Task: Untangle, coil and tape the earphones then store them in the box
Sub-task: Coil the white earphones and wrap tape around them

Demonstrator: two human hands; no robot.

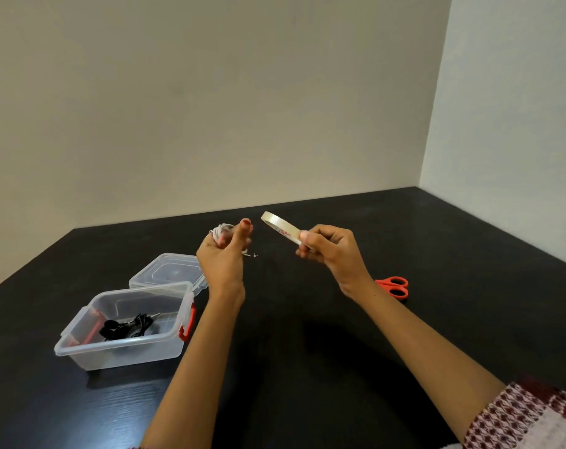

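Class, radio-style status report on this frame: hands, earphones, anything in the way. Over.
Left hand shut on coiled white earphones. Right hand shut on tape roll, held apart. Open box holds black earphones. Nothing blocking; scissors lie on table.

Non-task items on my work surface

A black table [307,351] fills the lower field of view, meeting a plain beige wall [210,92] at 12 o'clock and a lighter wall [508,92] at 2 o'clock. Orange-handled scissors [395,286] lie flat on the table at 3 o'clock, blades hidden. The patterned red-and-white sleeve [527,419] I wear shows at 5 o'clock.
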